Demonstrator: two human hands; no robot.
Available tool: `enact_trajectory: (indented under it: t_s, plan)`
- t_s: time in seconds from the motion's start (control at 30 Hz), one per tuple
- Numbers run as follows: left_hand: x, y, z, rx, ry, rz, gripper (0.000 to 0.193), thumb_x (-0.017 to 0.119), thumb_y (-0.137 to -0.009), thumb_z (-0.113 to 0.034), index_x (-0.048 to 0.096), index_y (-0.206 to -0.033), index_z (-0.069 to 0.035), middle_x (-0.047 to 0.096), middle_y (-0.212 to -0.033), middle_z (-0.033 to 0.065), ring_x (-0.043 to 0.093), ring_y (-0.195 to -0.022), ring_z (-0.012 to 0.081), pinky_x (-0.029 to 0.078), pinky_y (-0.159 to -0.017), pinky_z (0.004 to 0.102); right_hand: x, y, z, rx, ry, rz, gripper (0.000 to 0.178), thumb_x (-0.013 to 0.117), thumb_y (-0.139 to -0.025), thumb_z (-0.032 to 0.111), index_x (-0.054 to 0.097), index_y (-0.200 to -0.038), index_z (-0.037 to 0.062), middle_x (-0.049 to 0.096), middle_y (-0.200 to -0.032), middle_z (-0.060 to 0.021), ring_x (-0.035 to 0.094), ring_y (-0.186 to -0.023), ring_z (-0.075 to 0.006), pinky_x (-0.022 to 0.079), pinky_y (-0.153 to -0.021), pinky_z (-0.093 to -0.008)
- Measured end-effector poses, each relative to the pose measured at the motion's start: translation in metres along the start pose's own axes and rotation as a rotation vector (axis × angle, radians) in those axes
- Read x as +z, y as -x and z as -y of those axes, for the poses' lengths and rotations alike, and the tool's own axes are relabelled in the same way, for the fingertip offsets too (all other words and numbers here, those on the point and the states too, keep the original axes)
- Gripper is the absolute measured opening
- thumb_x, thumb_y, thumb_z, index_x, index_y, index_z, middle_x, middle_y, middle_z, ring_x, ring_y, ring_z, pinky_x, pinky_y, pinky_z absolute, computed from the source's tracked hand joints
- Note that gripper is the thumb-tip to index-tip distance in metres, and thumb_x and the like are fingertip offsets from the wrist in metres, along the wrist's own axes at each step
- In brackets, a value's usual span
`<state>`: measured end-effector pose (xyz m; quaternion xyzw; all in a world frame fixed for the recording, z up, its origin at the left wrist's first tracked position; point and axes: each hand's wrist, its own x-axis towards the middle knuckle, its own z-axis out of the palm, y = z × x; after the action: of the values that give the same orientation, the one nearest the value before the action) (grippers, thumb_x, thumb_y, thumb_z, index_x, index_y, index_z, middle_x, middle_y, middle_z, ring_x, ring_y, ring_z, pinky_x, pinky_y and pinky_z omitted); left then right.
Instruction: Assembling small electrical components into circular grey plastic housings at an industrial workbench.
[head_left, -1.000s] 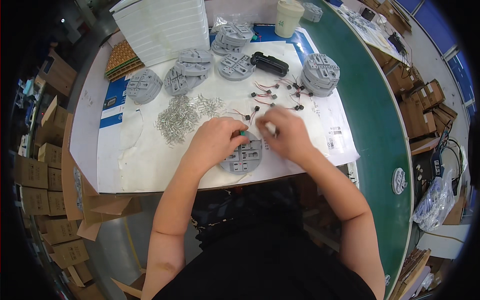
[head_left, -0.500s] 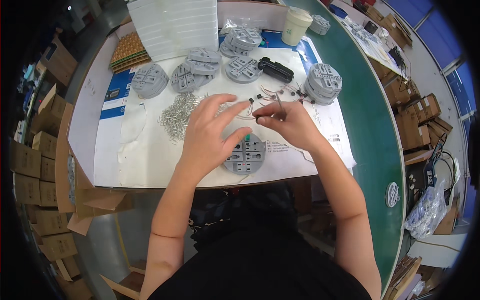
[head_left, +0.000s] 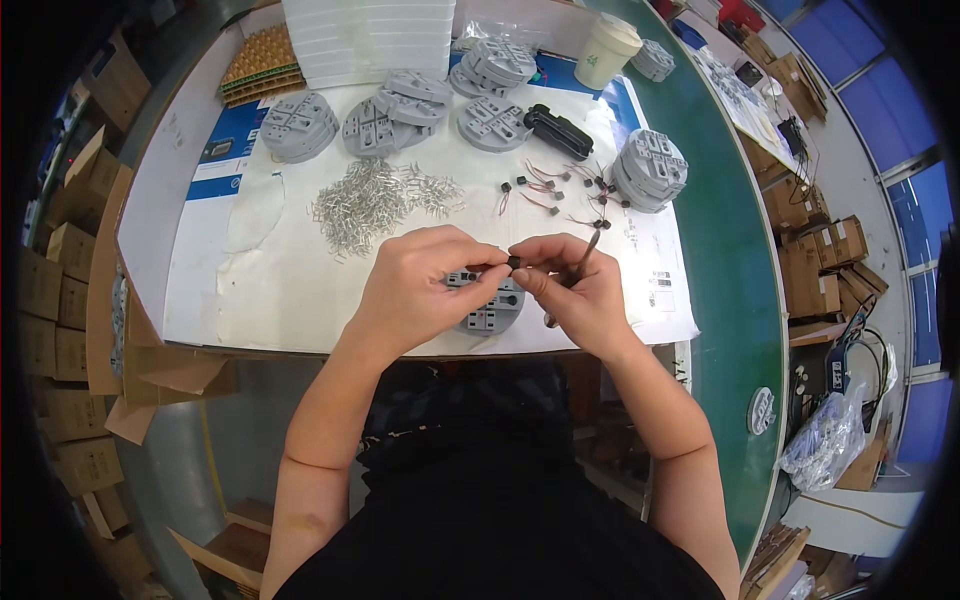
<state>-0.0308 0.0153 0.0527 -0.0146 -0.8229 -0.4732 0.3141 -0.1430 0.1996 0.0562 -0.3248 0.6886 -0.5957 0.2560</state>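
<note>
Over the near edge of the table, my two hands meet fingertip to fingertip at a small black wired component (head_left: 514,262). My left hand (head_left: 415,285) pinches at its left side; the wires are hidden by the fingers. Thumb and forefinger of my right hand (head_left: 580,290) grip the component, and a thin metal hand tool (head_left: 588,255) lies across the same palm. Directly beneath is a round grey plastic disc (head_left: 492,320) with slots and recesses, partly covered by my left hand.
A pile of small metal pieces (head_left: 365,205) lies left of centre. Several black wired components (head_left: 555,182) are scattered to the right. Stacks of grey discs (head_left: 650,170), a black tool-like case (head_left: 558,132), a lidded cup (head_left: 607,50) and white foam (head_left: 370,40) stand behind.
My right hand has brought the black component nearer and down over the disc. My left hand, spread before, has closed in to meet it. The view has shifted slightly.
</note>
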Motion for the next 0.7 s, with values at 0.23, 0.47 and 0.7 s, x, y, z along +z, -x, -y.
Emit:
enact_trajectory:
  t_s: [0.23, 0.47, 0.7]
  plan:
    - [0.006, 0.006, 0.007, -0.128, 0.140, 0.003, 0.010, 0.081, -0.083, -0.006, 0.079, -0.091, -0.001, 0.075, -0.082, 0.0082, 0.071, -0.071, 0.0142, 0.057, -0.066, 0.0271, 0.002, 0.006, -0.016, -0.175, 0.133, -0.039, 0.020, 0.077, -0.096, 0.003, 0.073, -0.116, 0.0018, 0.073, -0.097, 0.0004, 0.059, -0.079, -0.0035, 0.048, -0.065, -0.0207]
    - [0.009, 0.007, 0.009, -0.206, 0.226, 0.032, 0.010, 0.081, -0.081, -0.005, 0.077, -0.089, 0.001, 0.075, -0.080, 0.0048, 0.067, -0.070, 0.0087, 0.055, -0.066, 0.0247, 0.002, 0.005, -0.010, -0.181, 0.047, 0.003, 0.020, 0.075, -0.097, -0.001, 0.071, -0.116, 0.0002, 0.070, -0.096, 0.0008, 0.058, -0.077, -0.0023, 0.046, -0.063, -0.0191]
    - [0.015, 0.011, 0.006, -0.314, 0.412, 0.037, 0.010, 0.080, -0.081, -0.004, 0.076, -0.089, 0.002, 0.072, -0.079, 0.0017, 0.063, -0.072, 0.0046, 0.051, -0.066, 0.0218, -0.004, 0.010, -0.005, -0.197, 0.033, 0.043, 0.020, 0.073, -0.098, -0.001, 0.069, -0.117, -0.0006, 0.071, -0.098, -0.0035, 0.056, -0.071, -0.0043, 0.044, -0.059, -0.0192]
